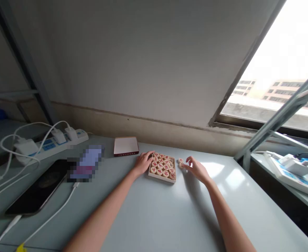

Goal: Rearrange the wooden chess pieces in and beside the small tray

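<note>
While the left hand (142, 163) lays its spread thumb and forefinger along the left side of a shallow, pale, square box (162, 178) filled with round wooden discs (165, 167) bearing red characters, the right hand (198, 170) bends its fingers at two loose wooden discs (180, 160) just right of it; whether they grip one, I cannot tell. Beyond lies a dark-red, white-lined lid (126, 145).

Left hand (142, 163) and right hand (197, 170): both bare, with slender fingers; nail detail too small to tell. Left forearm (105, 211) and right forearm (227, 218): both uncovered, slim, narrowing towards the wrists, bare to the near edge of view.
</note>
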{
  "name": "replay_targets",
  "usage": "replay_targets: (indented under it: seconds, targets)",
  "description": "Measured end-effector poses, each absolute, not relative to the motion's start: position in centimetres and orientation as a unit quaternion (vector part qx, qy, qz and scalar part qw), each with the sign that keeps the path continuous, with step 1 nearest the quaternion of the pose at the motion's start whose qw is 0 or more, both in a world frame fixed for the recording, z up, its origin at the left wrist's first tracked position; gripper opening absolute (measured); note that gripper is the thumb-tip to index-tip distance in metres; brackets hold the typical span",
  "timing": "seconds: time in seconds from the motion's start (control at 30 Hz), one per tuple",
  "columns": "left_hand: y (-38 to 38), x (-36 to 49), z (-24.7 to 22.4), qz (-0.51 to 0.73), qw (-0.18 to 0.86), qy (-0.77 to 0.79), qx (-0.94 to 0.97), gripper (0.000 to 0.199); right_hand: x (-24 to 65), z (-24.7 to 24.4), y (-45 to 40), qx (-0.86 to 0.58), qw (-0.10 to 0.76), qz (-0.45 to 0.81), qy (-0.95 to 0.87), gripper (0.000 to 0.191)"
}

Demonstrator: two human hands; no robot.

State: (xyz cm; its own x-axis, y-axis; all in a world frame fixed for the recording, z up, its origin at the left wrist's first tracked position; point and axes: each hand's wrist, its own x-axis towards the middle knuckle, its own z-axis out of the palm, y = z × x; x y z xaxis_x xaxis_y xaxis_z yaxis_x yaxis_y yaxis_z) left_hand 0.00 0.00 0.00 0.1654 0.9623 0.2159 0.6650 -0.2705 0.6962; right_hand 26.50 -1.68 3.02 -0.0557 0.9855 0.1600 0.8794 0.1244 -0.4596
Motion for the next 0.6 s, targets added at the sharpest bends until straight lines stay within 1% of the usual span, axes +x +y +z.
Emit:
replay_targets:
  seconds: [0.07,0.13,0.23,0.3,0.37,0.43,0.6]
  targets:
    - [-0.1,-0.1,0.1,0.322,0.235,0.559,0.727,0.037,25.5,3.3,-2.0,-0.644,0.225,0.065,-0.729,0.023]
    - [-0.2,-0.1,0.2,0.322,0.244,0.556,0.726,0.038,24.3,3.8,-2.3,-0.594,0.22,0.072,-0.77,0.021]
    - [-0.3,-0.2,0.2,0.325,0.25,0.551,0.727,0.038,22.8,4.2,-2.9,-0.532,0.188,0.088,-0.821,0.021]
    - [-0.3,-0.2,0.2,0.327,0.247,0.551,0.727,0.037,22.3,4.1,-3.2,-0.526,0.172,0.073,-0.829,0.022]
    - [-0.3,-0.2,0.2,0.326,0.245,0.551,0.729,0.036,22.2,3.9,-3.4,-0.532,0.175,0.065,-0.826,0.024]
    - [-0.3,-0.2,0.2,0.324,0.239,0.55,0.732,0.036,22.2,3.7,-3.4,-0.535,0.187,0.084,-0.82,0.026]
    - [-0.2,-0.1,0.2,0.313,0.234,0.55,0.738,0.036,22.6,4.6,-3.3,-0.525,0.232,0.203,-0.793,0.028]
